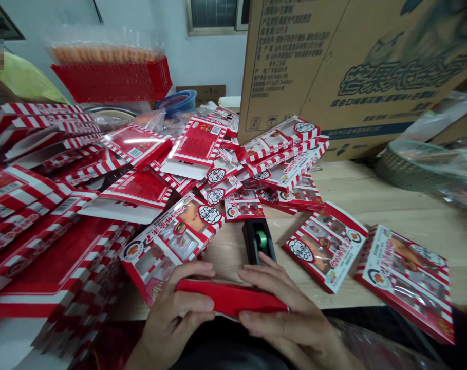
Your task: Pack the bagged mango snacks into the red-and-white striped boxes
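Between my two hands is a red cardboard box (227, 298), its plain red narrow side turned toward me. My left hand (179, 308) grips its left end, fingers over the far edge and thumb on the near side. At the other end, my right hand (285, 308) holds it the same way. Just beyond the right fingertips stands a black tape dispenser (252, 234) with a green-cored roll. A red-and-white windowed snack box (175, 234) lies behind my left hand. To the right lie two more windowed boxes, one (325, 244) partly beside the other (408, 277).
Stacks of striped flat boxes (52, 257) fill the left side. More boxes (198, 141) lie heaped at the back. A large brown carton (314, 67) stands behind, with a green basket (414, 164) at right. Red trays (113, 77) and a blue basin (179, 102) are farther off.
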The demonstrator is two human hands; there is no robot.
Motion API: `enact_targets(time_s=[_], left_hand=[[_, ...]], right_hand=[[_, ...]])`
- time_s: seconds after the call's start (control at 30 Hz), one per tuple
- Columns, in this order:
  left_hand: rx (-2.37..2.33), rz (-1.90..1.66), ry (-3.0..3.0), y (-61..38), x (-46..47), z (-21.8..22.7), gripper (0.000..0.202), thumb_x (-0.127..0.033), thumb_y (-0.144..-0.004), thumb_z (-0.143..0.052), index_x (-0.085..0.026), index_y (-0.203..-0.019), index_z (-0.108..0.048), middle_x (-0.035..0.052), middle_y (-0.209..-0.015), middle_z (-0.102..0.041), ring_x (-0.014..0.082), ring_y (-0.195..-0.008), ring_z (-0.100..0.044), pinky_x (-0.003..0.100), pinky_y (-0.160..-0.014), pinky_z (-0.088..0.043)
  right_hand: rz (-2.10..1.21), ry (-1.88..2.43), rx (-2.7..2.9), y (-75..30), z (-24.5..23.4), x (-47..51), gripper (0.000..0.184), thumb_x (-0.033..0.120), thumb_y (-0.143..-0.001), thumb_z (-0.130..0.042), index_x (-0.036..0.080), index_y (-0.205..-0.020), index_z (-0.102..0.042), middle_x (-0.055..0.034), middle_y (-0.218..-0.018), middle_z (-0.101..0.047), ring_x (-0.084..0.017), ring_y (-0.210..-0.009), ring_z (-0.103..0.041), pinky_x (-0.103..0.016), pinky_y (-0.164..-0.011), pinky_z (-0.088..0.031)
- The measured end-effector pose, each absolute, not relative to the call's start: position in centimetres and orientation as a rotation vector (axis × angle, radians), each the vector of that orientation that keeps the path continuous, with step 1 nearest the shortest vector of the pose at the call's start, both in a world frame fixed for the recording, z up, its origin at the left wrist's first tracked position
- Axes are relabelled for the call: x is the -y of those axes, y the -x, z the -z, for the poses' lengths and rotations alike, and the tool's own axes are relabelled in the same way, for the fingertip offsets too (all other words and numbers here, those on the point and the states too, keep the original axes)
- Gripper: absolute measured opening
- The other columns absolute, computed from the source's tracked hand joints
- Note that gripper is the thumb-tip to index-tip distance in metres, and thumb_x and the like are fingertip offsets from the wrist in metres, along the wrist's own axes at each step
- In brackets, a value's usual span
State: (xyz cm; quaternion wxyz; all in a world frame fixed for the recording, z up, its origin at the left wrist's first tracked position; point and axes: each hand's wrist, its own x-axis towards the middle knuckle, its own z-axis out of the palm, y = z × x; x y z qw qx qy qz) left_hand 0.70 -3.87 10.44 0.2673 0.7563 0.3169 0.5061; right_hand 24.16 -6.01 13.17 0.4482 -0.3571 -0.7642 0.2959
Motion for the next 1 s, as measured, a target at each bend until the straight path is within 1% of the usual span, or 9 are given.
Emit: enact_targets(time_s=[0.13,0.27,0.37,0.43,0.5,0.6,0.73,0.93,1.0], left_hand=[[-0.958,-1.430,-2.099,-0.7,4.3,-10.1,0.017,-0.009,-0.089,-0.058,-0.025,-0.093,-0.063,0.0017,-0.109,-0.065,0.0140,-0.093,-0.068,0.024,-0.076,-0.056],[-1.130,-1.530,-2.181,-1.4,4.3,-9.8,0.024,-0.002,-0.084,-0.061,-0.023,-0.096,-0.063,-0.0003,-0.111,-0.064,0.0109,-0.097,-0.064,0.021,-0.084,-0.050],[-1.163,-1.551,-2.189,-2.1,4.1,-9.5,0.030,0.002,-0.082,-0.061,-0.022,-0.099,-0.062,-0.0003,-0.112,-0.062,0.0109,-0.099,-0.062,0.022,-0.084,-0.050],[-1.187,-1.567,-2.163,-2.4,4.0,-9.3,0.032,0.004,-0.082,-0.061,-0.022,-0.100,-0.062,0.0001,-0.111,-0.062,0.0121,-0.101,-0.062,0.024,-0.085,-0.051],[-1.201,-1.570,-2.142,-2.5,4.0,-9.2,0.032,0.003,-0.081,-0.061,-0.023,-0.100,-0.062,0.0002,-0.111,-0.063,0.0133,-0.101,-0.062,0.026,-0.085,-0.050],[-1.218,-1.548,-2.143,-2.5,4.2,-9.3,0.031,0.002,-0.083,-0.060,-0.023,-0.100,-0.063,0.0004,-0.113,-0.063,0.0140,-0.102,-0.062,0.027,-0.085,-0.049],[-1.238,-1.562,-2.152,-2.8,4.2,-9.8,0.031,0.002,-0.082,-0.060,-0.023,-0.101,-0.063,0.0004,-0.111,-0.064,0.0135,-0.099,-0.062,0.025,-0.083,-0.049],[-1.245,-1.544,-2.210,-3.2,4.1,-10.6,0.028,0.000,-0.082,-0.062,-0.022,-0.100,-0.064,-0.0004,-0.099,-0.062,0.0122,-0.089,-0.062,0.023,-0.079,-0.050],[-1.243,-1.507,-2.249,-3.1,4.5,-11.0,0.025,-0.003,-0.083,-0.063,-0.021,-0.099,-0.064,-0.0002,-0.098,-0.061,0.0120,-0.087,-0.061,0.023,-0.078,-0.050]], right_hand=[[-0.773,1.019,1.568,-25.5,-11.2,6.6,0.020,0.037,-0.091,-0.061,0.036,-0.107,-0.073,-0.0057,-0.134,-0.060,-0.026,-0.115,-0.062,-0.044,-0.093,-0.053],[-0.549,1.504,1.082,-28.2,-7.2,5.5,0.030,0.051,-0.084,-0.065,0.023,-0.083,-0.076,-0.0098,-0.094,-0.069,-0.025,-0.092,-0.064,-0.040,-0.081,-0.055],[-0.742,1.607,1.072,-28.5,-4.8,4.9,0.045,0.061,-0.074,-0.069,0.017,-0.071,-0.076,-0.0071,-0.069,-0.065,-0.020,-0.060,-0.059,-0.031,-0.053,-0.053],[-0.867,1.588,1.079,-27.9,-4.1,5.1,0.045,0.060,-0.073,-0.070,0.016,-0.070,-0.076,-0.0058,-0.068,-0.064,-0.015,-0.051,-0.055,-0.026,-0.044,-0.049],[-0.940,1.573,1.046,-27.1,-3.9,5.6,0.042,0.059,-0.074,-0.070,0.017,-0.075,-0.078,-0.0077,-0.082,-0.066,-0.015,-0.057,-0.060,-0.024,-0.045,-0.051],[-1.011,1.513,0.938,-26.4,-3.8,7.0,0.042,0.059,-0.079,-0.065,0.018,-0.081,-0.077,-0.0124,-0.108,-0.065,-0.022,-0.084,-0.068,-0.031,-0.065,-0.059],[-0.887,1.576,1.013,-26.0,-2.6,8.5,0.031,0.049,-0.083,-0.065,0.023,-0.072,-0.076,-0.0138,-0.110,-0.064,-0.032,-0.112,-0.060,-0.043,-0.091,-0.053],[-0.750,1.644,1.104,-25.9,-1.4,8.5,0.023,0.042,-0.084,-0.063,0.027,-0.070,-0.073,-0.0130,-0.095,-0.064,-0.033,-0.098,-0.064,-0.042,-0.085,-0.055],[-0.746,1.641,1.102,-26.2,-1.7,8.6,0.024,0.043,-0.084,-0.064,0.025,-0.068,-0.069,-0.0099,-0.081,-0.066,-0.030,-0.081,-0.066,-0.040,-0.075,-0.057]])
